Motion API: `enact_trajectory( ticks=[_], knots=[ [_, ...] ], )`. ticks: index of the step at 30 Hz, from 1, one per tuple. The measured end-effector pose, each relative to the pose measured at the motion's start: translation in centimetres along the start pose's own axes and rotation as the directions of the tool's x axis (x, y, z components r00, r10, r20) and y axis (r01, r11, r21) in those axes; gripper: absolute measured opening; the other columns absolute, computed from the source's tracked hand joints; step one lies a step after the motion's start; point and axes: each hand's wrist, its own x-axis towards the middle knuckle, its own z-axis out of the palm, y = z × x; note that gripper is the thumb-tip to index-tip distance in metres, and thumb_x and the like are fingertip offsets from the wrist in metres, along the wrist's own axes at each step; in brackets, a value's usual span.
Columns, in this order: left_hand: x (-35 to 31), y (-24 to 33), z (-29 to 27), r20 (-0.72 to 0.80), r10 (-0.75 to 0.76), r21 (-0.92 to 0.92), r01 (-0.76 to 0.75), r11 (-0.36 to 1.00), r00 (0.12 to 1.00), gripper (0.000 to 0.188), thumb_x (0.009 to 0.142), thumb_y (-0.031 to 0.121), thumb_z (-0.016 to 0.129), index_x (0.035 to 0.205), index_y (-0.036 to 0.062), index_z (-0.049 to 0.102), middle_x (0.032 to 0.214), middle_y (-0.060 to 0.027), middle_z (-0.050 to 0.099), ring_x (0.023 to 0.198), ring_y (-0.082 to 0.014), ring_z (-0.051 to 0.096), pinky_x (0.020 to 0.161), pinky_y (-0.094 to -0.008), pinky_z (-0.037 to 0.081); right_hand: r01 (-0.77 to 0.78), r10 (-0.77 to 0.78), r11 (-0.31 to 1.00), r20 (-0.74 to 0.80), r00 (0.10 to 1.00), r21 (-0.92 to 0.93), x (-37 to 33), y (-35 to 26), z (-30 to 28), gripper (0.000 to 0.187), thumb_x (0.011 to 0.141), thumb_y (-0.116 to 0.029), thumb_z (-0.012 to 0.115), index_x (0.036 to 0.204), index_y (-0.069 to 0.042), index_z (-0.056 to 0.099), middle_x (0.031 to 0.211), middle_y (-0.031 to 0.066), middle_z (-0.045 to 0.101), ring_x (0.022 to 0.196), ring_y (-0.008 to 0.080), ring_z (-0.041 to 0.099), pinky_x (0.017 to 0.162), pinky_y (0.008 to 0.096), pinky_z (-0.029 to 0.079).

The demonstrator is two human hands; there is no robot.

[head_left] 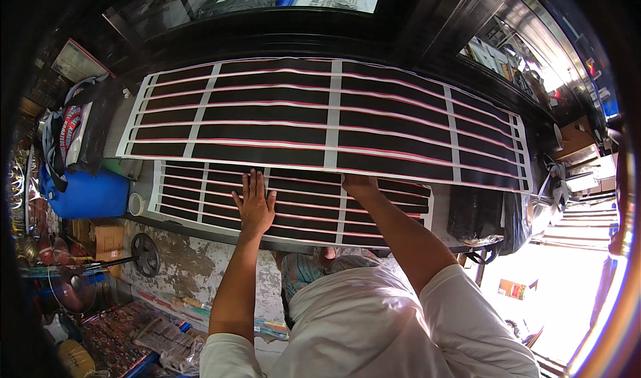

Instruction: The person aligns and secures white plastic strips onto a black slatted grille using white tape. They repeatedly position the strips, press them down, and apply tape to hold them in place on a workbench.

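A long printed sheet (287, 154), black panels divided by white and pink lines, spreads across the table. Its near edge overlaps a second sheet (304, 211) of the same pattern lying closer to me. My left hand (256, 208) rests on the second sheet, fingers stretched out and apart, fingertips close to the upper sheet's edge. My right hand (360, 187) is at the near edge of the upper sheet, right of the middle. Its fingers go under that sheet and are hidden, so whether they grip it cannot be seen.
A blue plastic container (87, 191) and a bag with a printed strap (73, 127) are at the left. Black plastic wrapping (477, 214) lies at the table's right end. Behind the sheets rises a dark frame with glass panes (267, 34). A black handwheel (145, 254) sits below left.
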Motion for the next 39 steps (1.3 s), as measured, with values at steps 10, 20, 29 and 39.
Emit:
enact_trajectory(
  ticks=[10,20,29,39],
  knots=[
    [-0.8,-1.1,0.4,0.051,-0.052,-0.007,0.052,0.999,0.997,0.072,0.115,0.054,0.031,0.174,0.014,0.017,0.182,-0.0084,0.012,0.168,-0.0324,0.006,0.126,-0.077,0.009,-0.502,0.099,0.79,0.734,0.671,0.352,6.4,0.3,-10.8,0.038,0.092,-0.021,0.063,0.126,-0.012,0.077,0.134,0.0188,0.072,0.128,0.0377,0.067,0.11,0.0495,0.054],
    [-0.8,-1.5,0.8,0.043,-0.052,-0.021,0.053,0.998,0.998,0.072,0.115,0.054,0.027,0.174,0.0142,0.017,0.182,-0.0081,0.012,0.168,-0.0323,0.005,0.126,-0.0765,0.006,-0.517,-0.072,0.75,0.828,0.556,0.412,7.3,1.7,-11.3,0.044,0.097,-0.017,0.054,0.138,-0.015,0.07,0.136,0.0214,0.07,0.127,0.0411,0.067,0.111,0.0516,0.053],
    [-0.6,-1.0,0.5,0.024,-0.038,-0.025,0.038,0.999,0.999,0.073,0.115,0.056,0.028,0.174,0.0143,0.017,0.182,-0.0075,0.012,0.168,-0.0324,0.006,0.127,-0.076,0.005,-0.394,0.023,0.831,0.683,0.73,0.393,3.7,1.4,-6.2,0.039,0.104,-0.024,0.054,0.137,-0.013,0.07,0.135,0.0218,0.07,0.126,0.0402,0.068,0.112,0.0521,0.052],
    [-0.7,-0.8,0.0,0.066,-0.049,-0.056,0.052,0.997,0.997,0.075,0.115,0.058,0.024,0.174,0.0129,0.018,0.182,-0.0092,0.011,0.168,-0.0338,0.005,0.127,-0.0748,0.004,-0.533,-0.101,0.762,0.881,0.463,0.367,6.6,2.9,-12.3,0.041,0.107,-0.032,0.05,0.138,-0.013,0.07,0.14,0.019,0.069,0.129,0.0406,0.066,0.112,0.0525,0.052]
  ],
)
